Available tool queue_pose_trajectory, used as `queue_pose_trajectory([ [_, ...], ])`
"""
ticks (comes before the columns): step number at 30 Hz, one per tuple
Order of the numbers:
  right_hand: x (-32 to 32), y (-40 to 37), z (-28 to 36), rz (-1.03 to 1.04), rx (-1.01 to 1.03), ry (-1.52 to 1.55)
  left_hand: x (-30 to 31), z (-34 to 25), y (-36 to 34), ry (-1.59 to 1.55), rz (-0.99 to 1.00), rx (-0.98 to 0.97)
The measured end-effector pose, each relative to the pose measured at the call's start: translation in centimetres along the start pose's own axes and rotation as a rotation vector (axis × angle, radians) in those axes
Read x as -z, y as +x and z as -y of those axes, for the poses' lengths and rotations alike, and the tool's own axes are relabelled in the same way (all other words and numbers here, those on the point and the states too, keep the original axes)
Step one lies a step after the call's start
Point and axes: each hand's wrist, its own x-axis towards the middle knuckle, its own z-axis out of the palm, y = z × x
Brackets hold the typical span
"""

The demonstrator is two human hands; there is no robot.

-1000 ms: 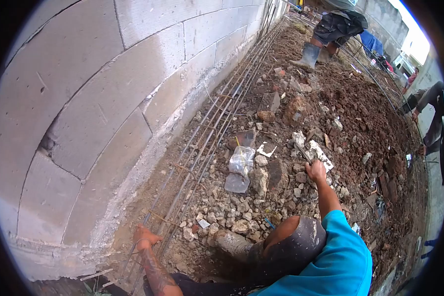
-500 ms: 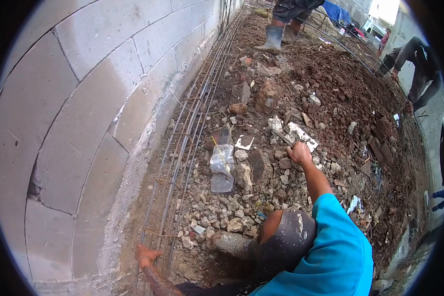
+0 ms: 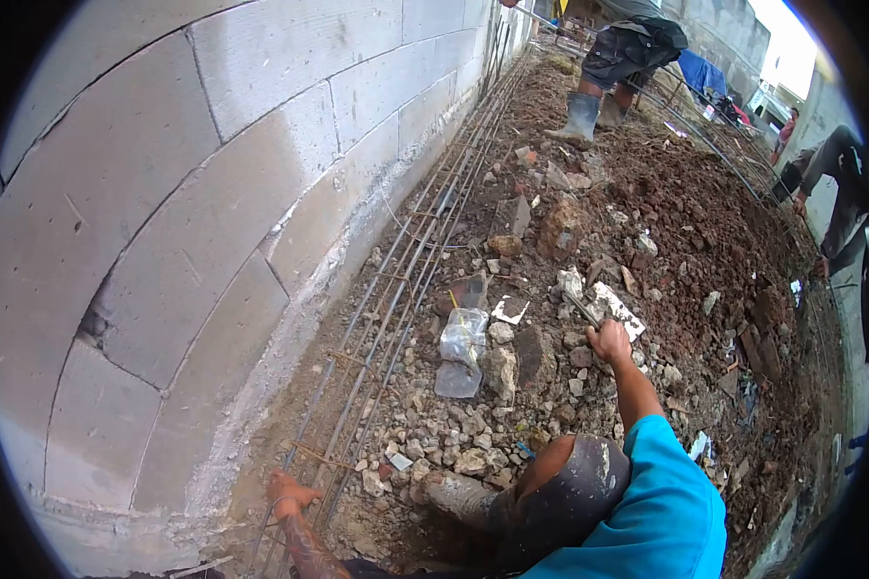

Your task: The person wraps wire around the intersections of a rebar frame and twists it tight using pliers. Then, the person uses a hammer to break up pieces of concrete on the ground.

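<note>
My right hand (image 3: 610,342) is closed around a metal hand tool (image 3: 581,311), whose end lies over the rubble beside a white broken slab (image 3: 618,309). At the lower left, my left hand (image 3: 290,490) is at the near end of the long rebar cage (image 3: 372,333), by the foot of the block wall (image 3: 212,222). Its fingers are bent at a bar; whether they grip it is too small to tell. Between my hands, a clear plastic bag (image 3: 461,349) lies on the stones. My bent knee (image 3: 574,482) is just below them.
A person in rubber boots (image 3: 579,116) stands at the top, beside the cage's far end. Another person (image 3: 835,183) bends at the right edge, with hands near a second line of rebar (image 3: 719,154). Dug brown soil (image 3: 690,222) and large stones (image 3: 562,227) cover the middle.
The view has shifted, so the scene sits further right and lower. The person in boots now shows more of the upper body. My right hand still holds the tool near the white slab.
</note>
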Motion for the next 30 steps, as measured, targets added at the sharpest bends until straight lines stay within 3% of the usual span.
queue_pose_trajectory([
  [3, 0.5, -0.2, 0.5, 0.079, -0.024, 0.01, 0.3, -0.1, -0.3, 0.005, 0.016, 0.0],
  [6, -0.1, -0.1, 0.0, -0.013, -0.007, -0.007, 0.3, -0.1, -0.3, 0.017, 0.017, 0.013],
  [30, 0.8, -0.6, 0.6, 0.018, 0.002, 0.018, -0.2, 0.1, -0.2, 0.013, -0.026, -0.005],
])
